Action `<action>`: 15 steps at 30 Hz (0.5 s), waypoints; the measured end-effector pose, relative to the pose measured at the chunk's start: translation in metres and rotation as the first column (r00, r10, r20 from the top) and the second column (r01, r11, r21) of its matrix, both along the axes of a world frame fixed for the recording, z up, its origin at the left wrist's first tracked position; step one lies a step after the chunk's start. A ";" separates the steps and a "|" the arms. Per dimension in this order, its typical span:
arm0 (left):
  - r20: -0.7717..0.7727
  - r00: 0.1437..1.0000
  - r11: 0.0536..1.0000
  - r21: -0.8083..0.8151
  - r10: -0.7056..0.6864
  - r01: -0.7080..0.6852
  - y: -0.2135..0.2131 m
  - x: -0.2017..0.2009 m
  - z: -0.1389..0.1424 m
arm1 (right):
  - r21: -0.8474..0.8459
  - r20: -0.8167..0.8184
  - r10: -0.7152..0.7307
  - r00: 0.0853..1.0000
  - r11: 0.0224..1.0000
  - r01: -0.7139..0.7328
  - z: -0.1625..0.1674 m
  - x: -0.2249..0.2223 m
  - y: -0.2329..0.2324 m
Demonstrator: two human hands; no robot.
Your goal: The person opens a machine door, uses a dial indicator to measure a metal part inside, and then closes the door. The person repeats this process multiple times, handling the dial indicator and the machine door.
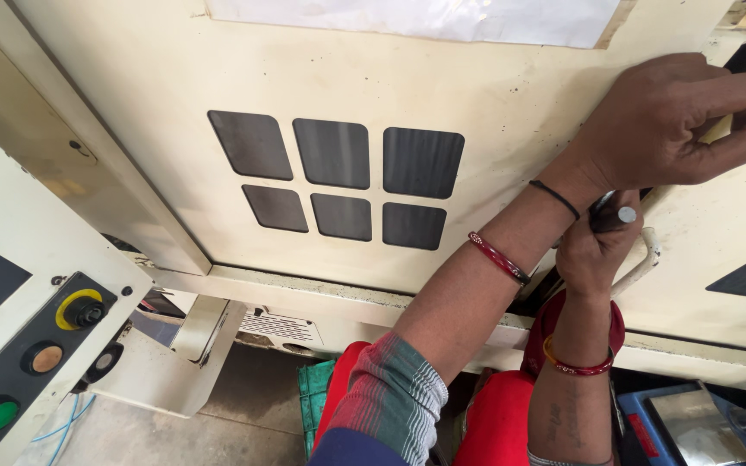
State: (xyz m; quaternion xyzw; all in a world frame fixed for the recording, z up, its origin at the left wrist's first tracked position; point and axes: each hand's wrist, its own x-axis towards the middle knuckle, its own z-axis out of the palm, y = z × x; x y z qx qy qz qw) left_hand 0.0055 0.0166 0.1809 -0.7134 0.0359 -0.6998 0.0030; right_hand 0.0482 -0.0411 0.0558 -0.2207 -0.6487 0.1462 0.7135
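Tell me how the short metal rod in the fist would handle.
The metal rod looks solid and stiff, probably heavy for its size. Its round, smooth end suggests it could roll if laid down, or slip in the right hand.

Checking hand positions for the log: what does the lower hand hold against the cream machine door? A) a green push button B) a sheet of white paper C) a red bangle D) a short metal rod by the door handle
D: the right hand is closed around a short metal rod beside the pale door handle, while the left hand presses on the door edge above.
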 end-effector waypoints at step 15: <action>0.017 1.000 1.000 -0.020 0.020 -0.019 -0.002 -0.002 -0.002 | -0.007 -0.003 -0.003 1.000 1.000 0.003 0.002 -0.002 -0.003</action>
